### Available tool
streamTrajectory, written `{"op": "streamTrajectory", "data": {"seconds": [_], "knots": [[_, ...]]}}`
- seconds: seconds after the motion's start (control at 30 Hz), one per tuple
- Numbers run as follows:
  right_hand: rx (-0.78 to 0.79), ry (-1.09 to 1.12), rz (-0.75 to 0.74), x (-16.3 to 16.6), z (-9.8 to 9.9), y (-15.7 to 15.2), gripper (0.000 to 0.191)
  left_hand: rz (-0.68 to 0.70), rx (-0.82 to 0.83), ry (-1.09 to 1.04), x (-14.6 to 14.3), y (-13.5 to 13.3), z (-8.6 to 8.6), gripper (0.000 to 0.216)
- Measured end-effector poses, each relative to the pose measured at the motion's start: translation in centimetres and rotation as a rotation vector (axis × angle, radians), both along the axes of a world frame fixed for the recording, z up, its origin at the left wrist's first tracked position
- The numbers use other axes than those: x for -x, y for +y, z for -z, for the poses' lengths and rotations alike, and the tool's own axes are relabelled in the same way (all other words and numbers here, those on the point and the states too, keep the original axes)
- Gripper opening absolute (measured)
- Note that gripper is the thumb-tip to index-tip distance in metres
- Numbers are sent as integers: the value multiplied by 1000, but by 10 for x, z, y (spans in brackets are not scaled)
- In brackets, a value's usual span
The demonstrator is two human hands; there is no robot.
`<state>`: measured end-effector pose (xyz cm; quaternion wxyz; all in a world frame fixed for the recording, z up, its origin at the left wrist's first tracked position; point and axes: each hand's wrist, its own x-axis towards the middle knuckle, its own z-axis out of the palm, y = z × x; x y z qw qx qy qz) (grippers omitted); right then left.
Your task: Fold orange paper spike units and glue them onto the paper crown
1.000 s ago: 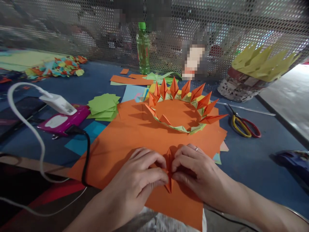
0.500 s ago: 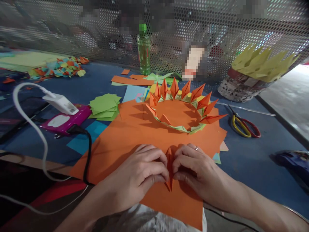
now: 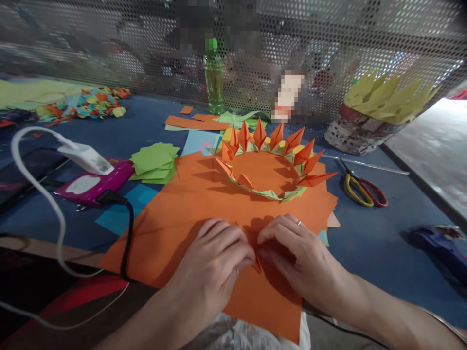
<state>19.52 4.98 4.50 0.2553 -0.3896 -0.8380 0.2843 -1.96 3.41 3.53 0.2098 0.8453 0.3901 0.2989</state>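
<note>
A small folded orange paper piece (image 3: 258,265) is mostly hidden between my hands; its pointed lower end shows. My left hand (image 3: 221,255) is closed on it, thumb and fingers pinched together. From the other side, my right hand (image 3: 294,245), with a ring on one finger, curls its fingertips against the same piece. Beneath both hands lies a large orange paper sheet (image 3: 175,209). Farther back on that sheet sits a ring of folded paper (image 3: 272,194), its pale green base carrying several upright orange points around the back and sides.
Scissors (image 3: 359,189) lie to the right, near a blue object (image 3: 440,245). A basket (image 3: 353,131) with yellow paper points and a green-capped bottle (image 3: 213,82) stand behind. Green paper squares (image 3: 153,160) and a purple power strip (image 3: 97,182) with cables are on the left.
The folded orange piece has tilted and is now more covered by my fingers. My left hand has turned slightly over it. The whole view has shifted a little.
</note>
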Motion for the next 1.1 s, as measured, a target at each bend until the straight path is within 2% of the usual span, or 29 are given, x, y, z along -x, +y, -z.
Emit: {"op": "streamTrajectory", "data": {"seconds": [0.1, 0.17, 0.73, 1.1], "knots": [[-23, 15, 11, -1, 1, -1, 16, -179, -123, -6, -3, -4, 5, 19], [-34, -2, 14, -3, 2, -2, 18, -228, -152, 0, -3, -6, 5, 18], [-102, -59, -6, 3, 7, 0, 8, -180, -67, -69, 1, -9, 6, 17], [-129, -95, -42, 5, 6, 1, 15, -199, -57, -130, 4, -14, 8, 18]]}}
